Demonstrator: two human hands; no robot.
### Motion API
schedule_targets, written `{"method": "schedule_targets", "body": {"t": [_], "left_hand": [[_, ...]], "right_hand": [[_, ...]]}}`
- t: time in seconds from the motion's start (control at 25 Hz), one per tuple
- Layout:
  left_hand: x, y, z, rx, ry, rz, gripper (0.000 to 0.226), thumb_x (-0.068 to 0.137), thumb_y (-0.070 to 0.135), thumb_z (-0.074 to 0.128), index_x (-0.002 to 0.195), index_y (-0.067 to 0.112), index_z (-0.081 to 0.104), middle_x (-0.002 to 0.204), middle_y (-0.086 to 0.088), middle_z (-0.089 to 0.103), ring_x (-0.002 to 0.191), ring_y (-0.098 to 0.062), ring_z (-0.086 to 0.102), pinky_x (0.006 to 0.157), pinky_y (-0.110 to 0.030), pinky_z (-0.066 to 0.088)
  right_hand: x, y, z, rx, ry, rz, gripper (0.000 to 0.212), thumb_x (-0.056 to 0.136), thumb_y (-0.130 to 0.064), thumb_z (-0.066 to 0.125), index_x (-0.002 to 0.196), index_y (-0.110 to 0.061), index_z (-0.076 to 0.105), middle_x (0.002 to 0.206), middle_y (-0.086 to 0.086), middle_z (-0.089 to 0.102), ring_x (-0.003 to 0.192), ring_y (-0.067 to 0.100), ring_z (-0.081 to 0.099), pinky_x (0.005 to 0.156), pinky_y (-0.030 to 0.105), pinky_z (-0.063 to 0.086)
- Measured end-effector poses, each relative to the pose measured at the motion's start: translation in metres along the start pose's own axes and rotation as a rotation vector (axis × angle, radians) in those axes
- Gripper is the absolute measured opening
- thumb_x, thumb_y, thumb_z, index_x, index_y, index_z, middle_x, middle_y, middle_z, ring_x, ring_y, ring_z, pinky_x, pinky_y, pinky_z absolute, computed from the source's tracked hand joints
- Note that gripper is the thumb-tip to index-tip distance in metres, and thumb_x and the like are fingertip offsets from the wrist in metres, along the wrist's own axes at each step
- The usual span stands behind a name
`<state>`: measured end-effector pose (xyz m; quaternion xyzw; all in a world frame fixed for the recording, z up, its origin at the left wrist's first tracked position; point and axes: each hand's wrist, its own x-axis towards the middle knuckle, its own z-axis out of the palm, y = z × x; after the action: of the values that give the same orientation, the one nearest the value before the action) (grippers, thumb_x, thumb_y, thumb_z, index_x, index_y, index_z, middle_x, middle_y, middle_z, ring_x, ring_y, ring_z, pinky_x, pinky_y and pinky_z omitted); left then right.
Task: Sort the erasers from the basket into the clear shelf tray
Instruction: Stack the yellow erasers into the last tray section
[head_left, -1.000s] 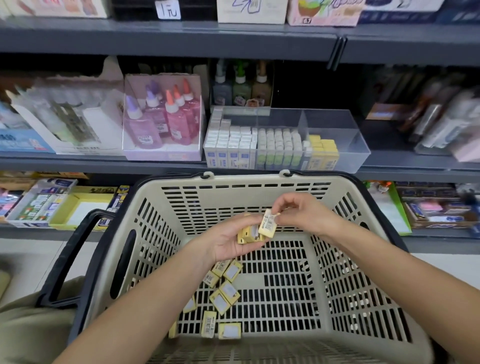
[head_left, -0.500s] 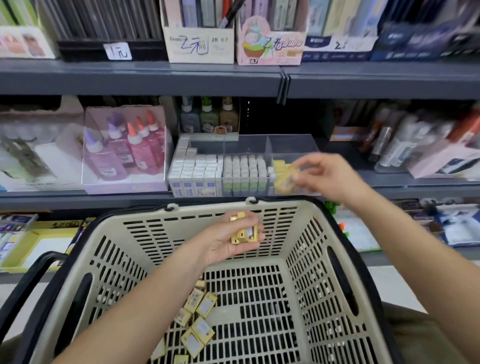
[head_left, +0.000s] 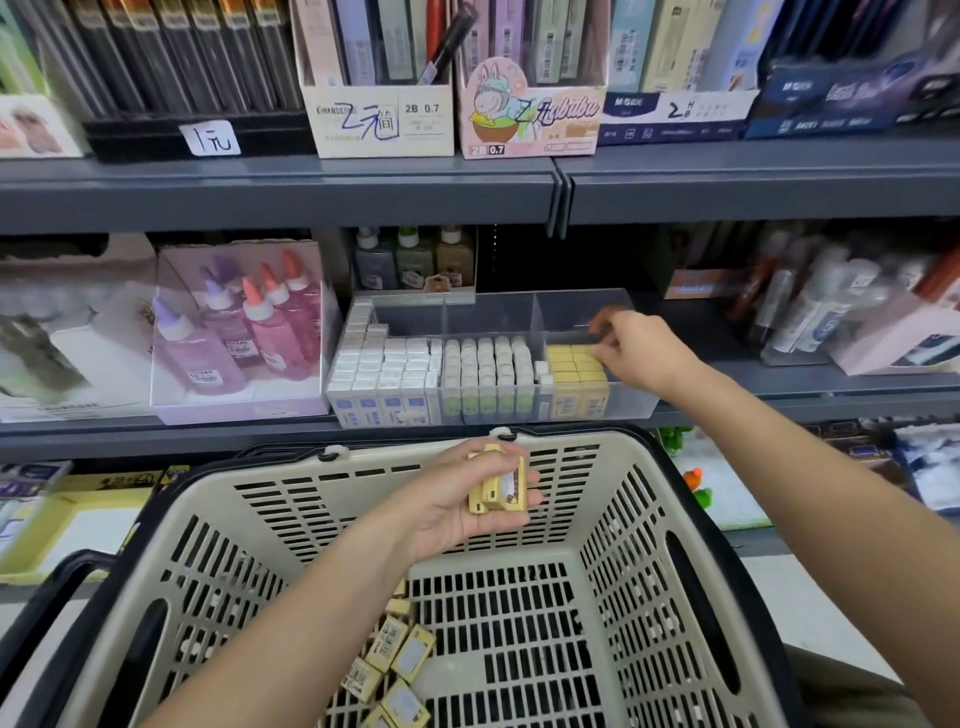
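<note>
While your left hand (head_left: 457, 499) hovers just below the clear tray (head_left: 634, 402), over the far rim of the basket (head_left: 363, 499), its fingers curl round a small clutch of yellow erasers (head_left: 498, 488). Your right hand (head_left: 639, 348) reaches into the tray's right-hand compartment, fingers bent down onto the shelved rows (head_left: 574, 364) of yellow erasers; whether they pinch one cannot be told. Loose erasers (head_left: 400, 654) lie on the basket floor, well below the tray.
</note>
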<state>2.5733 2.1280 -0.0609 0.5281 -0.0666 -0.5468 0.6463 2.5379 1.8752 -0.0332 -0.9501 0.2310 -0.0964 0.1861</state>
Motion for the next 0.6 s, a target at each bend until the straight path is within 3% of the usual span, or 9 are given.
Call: {"method": "schedule_targets", "body": {"t": [0.12, 0.24, 0.32, 0.4, 0.52, 0.6], "left_hand": [[-0.001, 0.001, 0.001, -0.013, -0.001, -0.005, 0.019, 0.087, 0.008, 0.059, 0.106, 0.007, 0.061, 0.095, -0.017, 0.071, 0.084, -0.027, 0.071, 0.054, -0.030, 0.057], [-0.004, 0.003, 0.003, -0.082, -0.059, -0.007, 0.022, 0.086, 0.007, 0.054, 0.108, 0.005, 0.059, 0.097, -0.018, 0.071, 0.085, -0.029, 0.071, 0.057, -0.031, 0.058], [-0.005, 0.005, 0.004, -0.176, -0.103, -0.006, 0.030, 0.079, 0.006, 0.054, 0.108, 0.001, 0.059, 0.101, -0.021, 0.070, 0.088, -0.031, 0.070, 0.058, -0.031, 0.058], [-0.006, 0.006, 0.005, -0.230, -0.132, 0.002, 0.036, 0.072, 0.007, 0.055, 0.106, -0.003, 0.058, 0.105, -0.023, 0.068, 0.092, -0.033, 0.069, 0.057, -0.031, 0.059], [-0.006, 0.008, 0.009, -0.236, -0.148, -0.003, 0.038, 0.071, 0.006, 0.054, 0.107, -0.006, 0.058, 0.107, -0.024, 0.067, 0.095, -0.035, 0.068, 0.058, -0.031, 0.059], [-0.005, 0.008, 0.013, -0.248, -0.125, -0.001, 0.034, 0.072, 0.001, 0.055, 0.104, -0.006, 0.060, 0.101, -0.026, 0.067, 0.093, -0.037, 0.068, 0.059, -0.032, 0.059]], "right_hand": [[0.000, -0.003, -0.001, -0.100, -0.040, -0.048, 0.020, 0.094, -0.014, 0.044, 0.102, -0.007, 0.060, 0.101, 0.014, 0.067, 0.092, 0.031, 0.060, 0.078, 0.033, 0.045], [-0.007, -0.010, -0.008, -0.158, -0.090, -0.056, 0.022, 0.094, -0.018, 0.043, 0.108, -0.010, 0.058, 0.106, 0.012, 0.066, 0.095, 0.030, 0.059, 0.079, 0.033, 0.047], [-0.020, -0.019, -0.013, -0.194, 0.025, -0.084, 0.021, 0.093, -0.022, 0.046, 0.108, -0.015, 0.058, 0.104, 0.006, 0.064, 0.096, 0.028, 0.059, 0.079, 0.037, 0.049], [-0.041, -0.034, -0.015, -0.056, 0.146, -0.182, 0.016, 0.091, -0.026, 0.051, 0.098, -0.018, 0.063, 0.091, -0.004, 0.062, 0.088, 0.020, 0.060, 0.074, 0.033, 0.049], [-0.076, -0.060, -0.013, 0.219, -0.093, -0.257, 0.018, 0.087, -0.038, 0.058, 0.089, -0.024, 0.069, 0.080, -0.014, 0.065, 0.074, -0.001, 0.060, 0.066, 0.014, 0.044], [-0.091, -0.067, -0.007, 0.282, -0.253, -0.241, 0.017, 0.084, -0.039, 0.063, 0.092, -0.025, 0.068, 0.075, -0.013, 0.064, 0.064, -0.005, 0.059, 0.061, 0.011, 0.045]]}}
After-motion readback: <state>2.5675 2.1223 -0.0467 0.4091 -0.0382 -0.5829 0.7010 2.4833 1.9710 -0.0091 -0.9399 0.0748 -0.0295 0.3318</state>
